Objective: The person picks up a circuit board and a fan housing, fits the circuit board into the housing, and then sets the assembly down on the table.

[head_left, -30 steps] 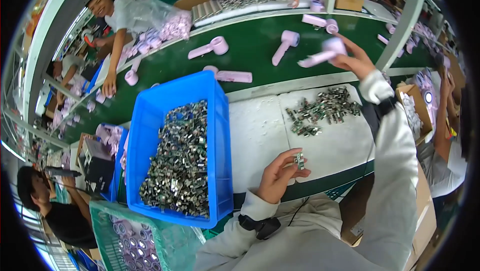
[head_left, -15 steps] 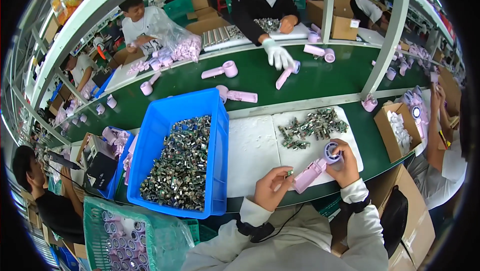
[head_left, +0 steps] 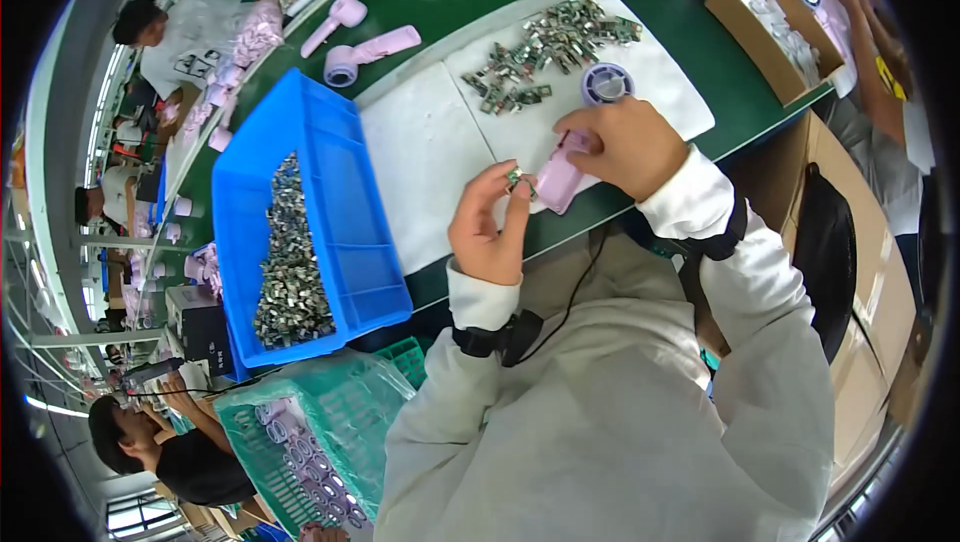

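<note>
My right hand (head_left: pixel 632 150) is closed around the handle of a pink handheld-fan housing (head_left: pixel 560 179). The housing's round purple-grey head (head_left: pixel 606 84) points away from me, over the white foam board (head_left: pixel 412 152). Between thumb and fingertips, my left hand (head_left: pixel 490 227) pinches a small green circuit board (head_left: pixel 516 180), close beside the handle's lower end. From this view I cannot tell whether the board touches the housing. A loose heap of similar circuit boards (head_left: pixel 560 47) lies on the foam just beyond my hands.
A blue bin (head_left: pixel 365 232) of circuit boards stands at left, above a green crate (head_left: pixel 290 477) of pink housings. More housings (head_left: pixel 375 47) lie on the green bench. At right are a carton of white pieces (head_left: pixel 745 37) and a co-worker's arm (head_left: pixel 865 52).
My view has tilted and turned. My right hand has shifted its grip from the housing's round head to its handle. The left hand's circuit board is now nearer the handle's end.
</note>
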The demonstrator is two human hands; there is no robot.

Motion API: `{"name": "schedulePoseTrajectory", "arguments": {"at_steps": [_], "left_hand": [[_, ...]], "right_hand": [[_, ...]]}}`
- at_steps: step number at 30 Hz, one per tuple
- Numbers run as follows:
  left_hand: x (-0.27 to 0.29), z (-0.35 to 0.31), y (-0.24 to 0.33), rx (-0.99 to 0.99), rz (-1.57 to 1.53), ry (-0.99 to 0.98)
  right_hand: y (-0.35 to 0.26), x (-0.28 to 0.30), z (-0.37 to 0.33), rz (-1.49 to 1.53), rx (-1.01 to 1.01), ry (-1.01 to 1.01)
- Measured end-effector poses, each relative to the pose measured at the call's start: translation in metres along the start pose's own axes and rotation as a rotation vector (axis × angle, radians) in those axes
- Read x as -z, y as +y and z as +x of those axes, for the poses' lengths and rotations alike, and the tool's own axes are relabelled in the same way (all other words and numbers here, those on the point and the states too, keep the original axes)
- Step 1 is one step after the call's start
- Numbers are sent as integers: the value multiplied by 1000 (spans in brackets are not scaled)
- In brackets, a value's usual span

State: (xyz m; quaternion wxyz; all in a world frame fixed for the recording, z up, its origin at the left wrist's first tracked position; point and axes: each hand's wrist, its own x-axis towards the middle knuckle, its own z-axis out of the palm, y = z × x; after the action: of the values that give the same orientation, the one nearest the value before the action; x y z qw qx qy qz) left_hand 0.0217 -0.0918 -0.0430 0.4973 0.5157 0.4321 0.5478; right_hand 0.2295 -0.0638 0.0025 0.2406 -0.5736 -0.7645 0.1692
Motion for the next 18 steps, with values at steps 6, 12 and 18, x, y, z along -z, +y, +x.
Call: {"name": "schedulePoseTrajectory", "arguments": {"at_steps": [6,12,18], "left_hand": [[-5,-4,-13,-155,209,-116],[-3,-11,-7,-207,356,-174],[-2,-12,0,-116,359,-256]], "right_hand": [[25,-8,-9,141,106,20],[38,-18,-10,327,356,141],[16,-21,-18,320,12,202]]}}
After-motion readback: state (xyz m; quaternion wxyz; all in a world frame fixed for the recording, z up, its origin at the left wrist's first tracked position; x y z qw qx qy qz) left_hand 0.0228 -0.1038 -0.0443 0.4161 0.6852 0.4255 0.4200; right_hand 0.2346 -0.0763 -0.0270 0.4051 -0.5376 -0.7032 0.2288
